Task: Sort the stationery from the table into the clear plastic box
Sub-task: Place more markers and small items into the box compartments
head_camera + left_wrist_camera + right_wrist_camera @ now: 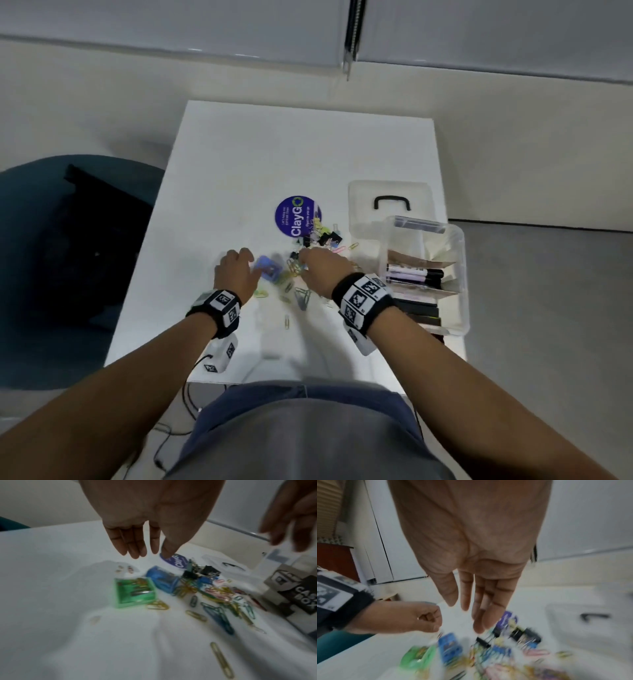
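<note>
Hovering over the scattered paper clips (pixel 221 599), the left hand (pixel 236 272) and right hand (pixel 323 270) both hang with fingers straight and relaxed, each grip released and holding nothing. Down on the white worktop (pixel 308 154), a green clip box (pixel 134 592) sits just beside a blue clip box (pixel 163 580), with black binder clips (pixel 325 236) piled near a round purple sticker (pixel 297 216). Off to the right, the clear plastic box (pixel 459 274) stands open, markers (pixel 416 275) lying inside, its lid (pixel 390 205) flat behind it.
</note>
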`<state>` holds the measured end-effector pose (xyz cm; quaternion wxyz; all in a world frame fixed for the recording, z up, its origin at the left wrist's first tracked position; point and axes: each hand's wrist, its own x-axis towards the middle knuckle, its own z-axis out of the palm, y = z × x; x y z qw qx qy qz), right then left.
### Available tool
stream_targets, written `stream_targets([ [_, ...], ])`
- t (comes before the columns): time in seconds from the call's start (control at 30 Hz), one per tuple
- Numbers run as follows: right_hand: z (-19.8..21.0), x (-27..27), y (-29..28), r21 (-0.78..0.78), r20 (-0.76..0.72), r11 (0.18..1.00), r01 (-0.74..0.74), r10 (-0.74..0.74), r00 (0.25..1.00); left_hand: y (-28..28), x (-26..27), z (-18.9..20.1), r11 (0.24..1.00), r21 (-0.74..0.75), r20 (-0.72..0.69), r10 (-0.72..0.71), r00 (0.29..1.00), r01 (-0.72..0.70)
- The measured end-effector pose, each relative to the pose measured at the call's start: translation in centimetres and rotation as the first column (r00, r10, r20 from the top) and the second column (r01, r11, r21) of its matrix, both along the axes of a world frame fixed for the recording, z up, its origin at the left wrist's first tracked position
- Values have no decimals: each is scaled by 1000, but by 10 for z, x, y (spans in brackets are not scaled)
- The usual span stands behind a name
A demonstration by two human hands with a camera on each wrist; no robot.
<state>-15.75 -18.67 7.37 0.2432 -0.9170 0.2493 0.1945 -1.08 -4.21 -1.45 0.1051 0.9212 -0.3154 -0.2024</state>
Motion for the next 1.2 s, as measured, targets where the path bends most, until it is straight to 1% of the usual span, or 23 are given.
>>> stream_targets([
  [0.07,-18,31,18,43,2,999,-22,22,1000,16,7,-3,993,116,-46,-21,999,27],
  [0.13,-35,58,32,51,0,997,-66,66,998,23,9,-7,980,180,-71,-73,995,85],
  [0.2,-50,72,40,18,-27,991,-129,130,991,23,3,-10,962,223,-63,-150,987,161],
  [0.27,-66,82,47,-40,-103,971,-236,231,968,24,2,-13,934,289,-25,-212,977,210],
  [0.3,-72,83,48,-64,-128,964,-259,249,960,24,2,-15,924,311,-6,-230,973,221],
  [0.37,-82,82,51,-86,-118,966,-245,234,965,26,5,-15,922,318,-11,-230,973,222],
  [0.43,-88,78,52,-85,-84,969,-232,225,971,28,9,-13,942,279,-57,-179,982,187],
  [0.5,-91,71,50,-79,-39,978,-193,190,981,28,13,-8,970,215,-154,-81,985,113],
  [0.53,-91,67,49,-56,-8,988,-144,144,990,29,14,-4,981,184,-207,-28,978,67],
  [0.6,-84,58,42,33,60,999,17,-19,998,28,17,4,994,111,-282,38,959,-7],
  [0.63,-77,51,37,102,100,988,116,-126,987,26,16,9,997,72,-310,38,950,-16],
  [0.7,-58,35,23,272,142,930,249,-294,945,17,12,18,1000,-10,-368,19,930,-25],
  [0.77,-37,12,8,392,182,879,272,-364,913,3,3,28,992,-105,-439,20,898,-74],
  [0.8,-26,-2,2,408,205,875,261,-367,907,-6,-5,33,981,-157,-478,24,878,-112],
  [0.87,-11,-34,-13,368,248,890,269,-373,894,-25,-25,46,955,-250,-555,-6,832,-161],
  [0.9,-6,-51,-20,338,265,896,289,-385,884,-36,-38,53,943,-292,-575,-41,817,-158],
  [0.97,2,-85,-33,316,294,887,336,-428,855,-57,-65,65,925,-360,-611,-135,780,-122],
  [1.0,4,-102,-40,309,299,881,358,-448,843,-67,-79,69,920,-384,-610,-187,770,-82],
  [1.03,7,-120,-46,292,305,882,369,-452,838,-77,-92,70,915,-401,-595,-230,770,-36],
  [1.1,12,-151,-56,244,304,900,363,-426,852,-93,-116,72,915,-402,-574,-288,767,42],
  [1.17,16,-177,-62,200,255,908,369,-411,875,-108,-139,75,907,-415,-569,-319,758,70],
  [1.2,17,-188,-65,169,221,909,382,-413,884,-114,-150,78,902,-424,-547,-331,769,86],
])
